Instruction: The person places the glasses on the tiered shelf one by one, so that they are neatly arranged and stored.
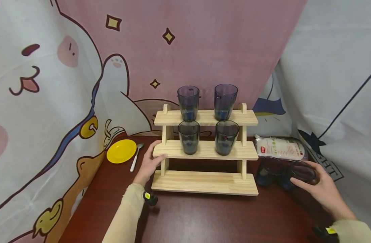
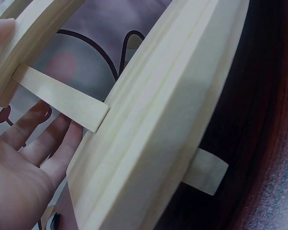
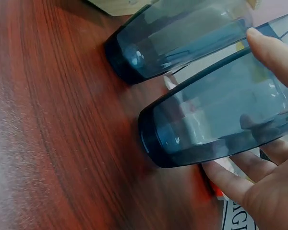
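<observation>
A three-tier wooden display rack (image 1: 205, 184) stands on the table. My left hand (image 1: 149, 162) grips the left end of its middle shelf, thumb on the board; in the left wrist view the fingers (image 2: 57, 143) reach behind an upright (image 2: 62, 98). My right hand (image 1: 323, 185) holds a dark blue-grey glass tumbler (image 3: 211, 115) near its rim, thumb on one side and fingers on the other. Just left of it is a matching tumbler (image 1: 265, 173). Two tumblers stand on the top shelf, including one on the left (image 1: 188, 103), and two on the middle shelf, including one on the right (image 1: 226, 138).
Left of the rack lie a yellow plate (image 1: 121, 151) and a white-handled spoon (image 1: 135, 160). A white printed pouch (image 1: 281, 148) lies behind the right-hand tumblers. Printed cloth (image 1: 203, 40) hangs around the back and sides of the dark red-brown table (image 1: 203, 219).
</observation>
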